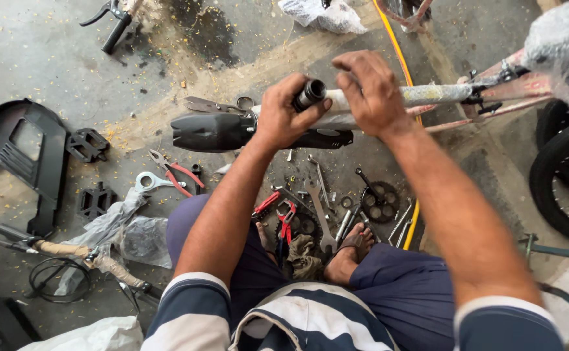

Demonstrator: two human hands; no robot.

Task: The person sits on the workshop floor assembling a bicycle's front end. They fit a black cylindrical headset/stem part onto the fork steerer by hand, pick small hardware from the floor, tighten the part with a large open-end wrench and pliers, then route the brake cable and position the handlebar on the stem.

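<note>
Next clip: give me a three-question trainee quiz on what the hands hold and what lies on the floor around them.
1. True or false: both hands grip the wrapped pale bicycle frame tube.
2. Which lies left of the red-handled pliers? A) toothed black chainring B) two black square pedals C) black tyre
3. What sits at the tube end by the left hand?

Key
1. True: the right hand grips it too.
2. B: the black pedals lie left; the chainring and tyre lie right.
3. A dark metal cylindrical sleeve.
</note>
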